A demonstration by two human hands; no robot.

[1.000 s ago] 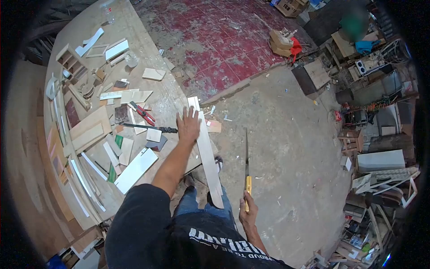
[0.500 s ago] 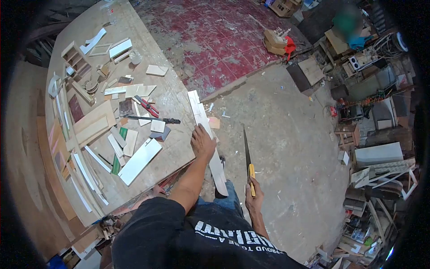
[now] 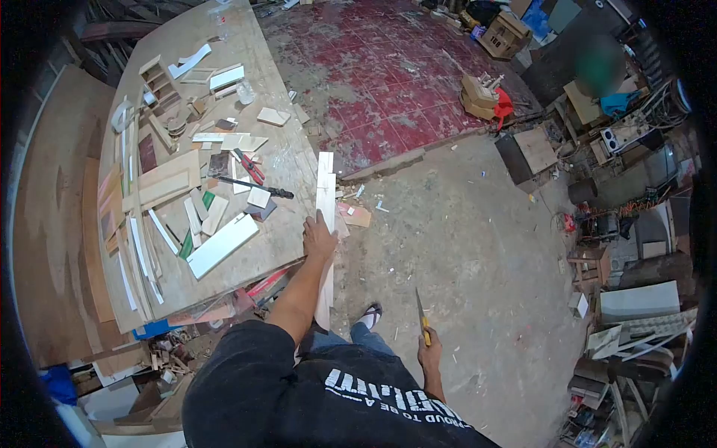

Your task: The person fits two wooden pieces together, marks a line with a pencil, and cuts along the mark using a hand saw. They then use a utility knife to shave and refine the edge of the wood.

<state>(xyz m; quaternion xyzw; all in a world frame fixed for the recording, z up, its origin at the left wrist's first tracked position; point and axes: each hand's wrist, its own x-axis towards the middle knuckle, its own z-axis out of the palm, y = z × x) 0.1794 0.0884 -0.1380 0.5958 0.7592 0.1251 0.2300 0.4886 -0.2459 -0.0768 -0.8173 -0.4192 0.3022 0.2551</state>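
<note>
My left hand (image 3: 320, 239) is closed on a long, narrow white board (image 3: 326, 190) at the right edge of the workbench. The board's far end shows a notch and thin marks, and its near end reaches back toward my legs. Low on my right side, over the concrete floor, my right hand (image 3: 429, 352) grips the yellow handle of a handsaw (image 3: 420, 312). The saw's blade points away from me, well apart from the board.
On the wooden workbench (image 3: 287, 160) lie a wide white board (image 3: 222, 246), red-handled pliers (image 3: 250, 166), a black bar-like tool (image 3: 258, 187) and several offcuts. Cardboard boxes (image 3: 504, 36) stand on the red tiled floor (image 3: 358, 82). Scrap wood (image 3: 638, 299) is piled along the right.
The white board and my left hand have swung left and now line up more nearly straight ahead. The saw has dropped lower and farther from the board. My view has shifted, showing my foot.
</note>
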